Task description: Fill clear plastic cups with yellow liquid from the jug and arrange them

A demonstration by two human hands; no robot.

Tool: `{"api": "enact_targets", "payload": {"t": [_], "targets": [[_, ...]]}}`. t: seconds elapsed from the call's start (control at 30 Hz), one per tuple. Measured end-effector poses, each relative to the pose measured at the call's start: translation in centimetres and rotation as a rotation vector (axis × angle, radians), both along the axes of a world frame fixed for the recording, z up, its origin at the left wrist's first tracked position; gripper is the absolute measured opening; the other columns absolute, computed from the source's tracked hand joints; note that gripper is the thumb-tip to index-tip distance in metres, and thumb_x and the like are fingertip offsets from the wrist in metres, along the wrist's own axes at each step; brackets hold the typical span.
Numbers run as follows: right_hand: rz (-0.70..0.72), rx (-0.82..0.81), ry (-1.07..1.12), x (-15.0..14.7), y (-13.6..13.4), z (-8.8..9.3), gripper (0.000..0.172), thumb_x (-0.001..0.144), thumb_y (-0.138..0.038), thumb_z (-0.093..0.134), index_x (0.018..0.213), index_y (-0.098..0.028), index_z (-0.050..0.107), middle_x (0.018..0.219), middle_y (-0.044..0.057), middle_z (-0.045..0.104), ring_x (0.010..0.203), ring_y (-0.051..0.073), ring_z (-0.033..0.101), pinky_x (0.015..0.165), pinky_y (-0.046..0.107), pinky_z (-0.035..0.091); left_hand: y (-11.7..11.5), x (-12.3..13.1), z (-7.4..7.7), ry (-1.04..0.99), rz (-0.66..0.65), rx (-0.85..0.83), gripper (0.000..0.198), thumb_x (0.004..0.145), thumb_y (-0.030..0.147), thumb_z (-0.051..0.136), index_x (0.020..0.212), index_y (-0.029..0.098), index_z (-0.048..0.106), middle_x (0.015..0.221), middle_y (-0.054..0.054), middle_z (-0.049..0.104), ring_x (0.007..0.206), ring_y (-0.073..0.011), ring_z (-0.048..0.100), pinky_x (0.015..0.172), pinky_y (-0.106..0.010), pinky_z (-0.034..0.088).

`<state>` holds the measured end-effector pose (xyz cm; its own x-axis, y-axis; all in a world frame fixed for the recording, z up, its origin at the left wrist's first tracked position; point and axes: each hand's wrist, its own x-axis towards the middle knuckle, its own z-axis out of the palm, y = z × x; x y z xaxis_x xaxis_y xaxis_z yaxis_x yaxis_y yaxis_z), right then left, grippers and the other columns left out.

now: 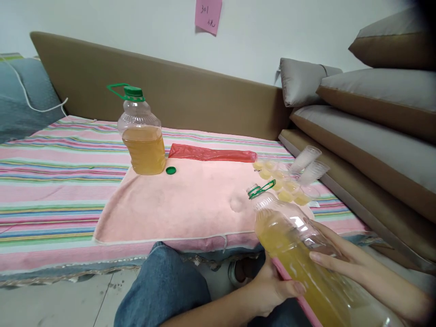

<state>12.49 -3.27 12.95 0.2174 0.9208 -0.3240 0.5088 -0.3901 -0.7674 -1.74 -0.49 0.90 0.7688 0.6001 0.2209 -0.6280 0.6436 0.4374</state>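
Hands come first at the bottom right: the left hand (272, 288) cups the underside of a large clear plastic bottle (303, 254) with its fingers curled round the lower wall, and the right hand (344, 261) lies along the upper side with fingers stretched out flat against the plastic, so both hands are closed on the same bottle. It is tilted, neck pointing up and to the left, its mouth open with a green ring and carry handle (261, 189) at the neck, and it holds yellow liquid to well past the middle. A knee in blue jeans (163, 286) shows below the bed's edge. Just past the bottle's mouth stands a cluster of small clear cups (284, 184), several holding yellow liquid, with two empty cups (308, 164) lying tilted at the cluster's far side. All this rests on a pink towel (177, 204) spread over a striped sheet (51, 181). Further back on the towel lies a loose green cap (170, 170), just beside a second bottle (143, 136), upright, capped in green and about half full of the same yellow liquid. A red plastic bag (211, 153) lies stretched along the towel's far edge. Behind are a brown headboard (190, 91), stacked cushions (378, 104) on the right, and a pink note (207, 14) on the wall.
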Motion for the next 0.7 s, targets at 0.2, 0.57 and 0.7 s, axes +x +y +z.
{"api": "enact_targets", "payload": {"t": [0.2,0.57,0.7], "targets": [[0.0,0.005,-0.058,-0.35,0.31,0.27,0.091,0.065,-0.065,0.065,0.144,-0.027,0.039,0.152,0.003,0.04,0.138,0.031,0.038,0.112,0.041,0.032,0.26,-0.08,0.07,0.024,-0.007,0.038,0.073,0.061,0.043,0.084,0.125,0.019,0.057,0.127,-0.015,0.061,0.123,-0.0346,0.055,0.108,-0.053,0.035],[0.025,-0.039,-0.165,0.21,0.37,0.41,0.094,0.065,-0.068,0.063,0.144,-0.024,0.04,0.152,0.003,0.041,0.14,0.027,0.035,0.113,0.035,0.026,-0.5,0.41,-0.08,-0.007,0.074,0.031,0.06,0.067,0.042,0.081,0.12,0.025,0.058,0.133,-0.01,0.057,0.126,-0.0322,0.052,0.108,-0.053,0.034],[0.007,0.009,-0.279,-0.11,0.52,0.77,0.094,0.061,-0.07,0.062,0.141,-0.021,0.047,0.145,0.004,0.049,0.133,0.028,0.045,0.107,0.035,0.037,-0.69,0.59,-0.46,-0.001,0.049,0.011,0.055,0.066,0.041,0.081,0.115,0.024,0.061,0.135,-0.01,0.056,0.125,-0.0328,0.053,0.107,-0.054,0.036]]}}
